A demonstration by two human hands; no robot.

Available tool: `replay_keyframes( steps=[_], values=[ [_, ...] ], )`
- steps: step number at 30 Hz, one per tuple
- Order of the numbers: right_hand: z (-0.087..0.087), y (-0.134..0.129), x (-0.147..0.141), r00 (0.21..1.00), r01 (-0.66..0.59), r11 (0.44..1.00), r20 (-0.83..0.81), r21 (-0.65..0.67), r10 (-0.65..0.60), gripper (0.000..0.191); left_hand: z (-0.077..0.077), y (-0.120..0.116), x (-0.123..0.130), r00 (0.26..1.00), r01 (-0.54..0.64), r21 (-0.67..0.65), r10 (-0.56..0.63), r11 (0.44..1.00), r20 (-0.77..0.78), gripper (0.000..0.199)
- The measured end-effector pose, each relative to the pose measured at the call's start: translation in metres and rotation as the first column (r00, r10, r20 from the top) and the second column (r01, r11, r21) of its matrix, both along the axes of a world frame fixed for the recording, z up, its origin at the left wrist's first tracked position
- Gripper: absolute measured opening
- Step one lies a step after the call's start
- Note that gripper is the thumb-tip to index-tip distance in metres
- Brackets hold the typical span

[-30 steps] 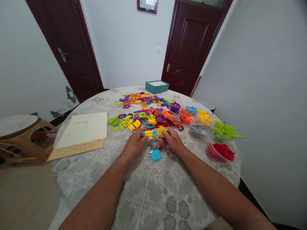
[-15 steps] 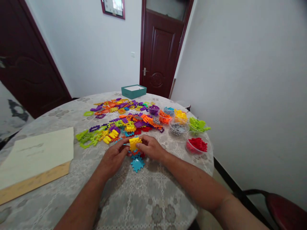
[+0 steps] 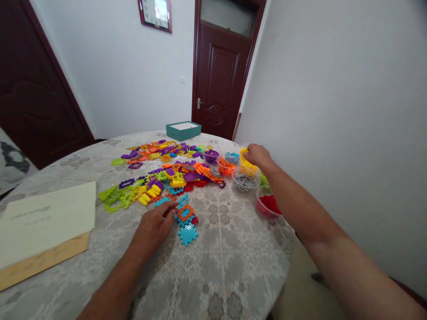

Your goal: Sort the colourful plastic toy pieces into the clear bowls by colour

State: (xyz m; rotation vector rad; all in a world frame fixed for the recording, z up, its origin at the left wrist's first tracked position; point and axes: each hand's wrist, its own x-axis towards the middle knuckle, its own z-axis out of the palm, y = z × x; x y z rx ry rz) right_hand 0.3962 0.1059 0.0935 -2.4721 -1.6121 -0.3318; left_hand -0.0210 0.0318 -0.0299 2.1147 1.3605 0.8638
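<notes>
My right hand [image 3: 259,156] reaches over the tub of yellow pieces [image 3: 249,169], its fingers closed on a yellow interlocking piece [image 3: 244,152] at the rim. The fingertips are partly hidden. My left hand [image 3: 156,226] lies low on the table, fingers loosely apart and holding nothing that shows. Just right of its fingertips is a small cluster of toothed plastic pieces: an orange square frame [image 3: 185,212] over blue ones, a red bit [image 3: 195,220] at the side, and a blue square piece [image 3: 188,234] nearest me.
Tubs of grey [image 3: 246,181], red [image 3: 268,205], orange [image 3: 227,166], blue [image 3: 232,157] and purple pieces [image 3: 211,155] stand at the right. Mixed pieces [image 3: 190,176] spread across the middle. A teal box [image 3: 183,131] sits at the back; a paper sheet [image 3: 50,218] lies left.
My right hand has left the cluster and moved right and away to the yellow tub. The yellow piece held between both hands is gone from there. My left hand has lowered.
</notes>
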Motion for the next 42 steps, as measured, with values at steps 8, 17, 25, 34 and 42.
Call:
replay_keyframes(
  steps=[8,17,25,34,42],
  values=[
    [-0.02,0.031,0.038,0.997,0.082,0.982,0.029,-0.171,-0.078,0.043,-0.007,0.003,-0.003,0.999,0.002,0.031,-0.001,1.0,-0.047,0.045],
    [-0.025,0.028,0.02,0.999,0.0,0.991,0.033,-0.133,0.004,0.035,-0.006,0.0,-0.003,0.999,-0.011,0.05,0.013,0.999,-0.034,0.041],
    [-0.044,-0.054,-0.076,0.852,-0.494,0.868,-0.17,0.05,0.495,0.025,-0.003,-0.003,-0.001,0.997,-0.034,0.063,0.038,0.997,-0.064,0.036],
    [-0.13,-0.098,-0.194,0.31,-0.88,0.422,-0.411,0.216,0.857,0.063,-0.024,-0.004,0.0,0.975,0.152,0.031,-0.145,0.988,-0.169,0.046],
    [-0.149,-0.094,-0.191,0.336,-0.777,0.528,-0.483,0.344,0.809,0.022,-0.029,-0.002,-0.001,0.97,0.175,0.047,-0.164,0.983,-0.181,0.061]
  ],
)
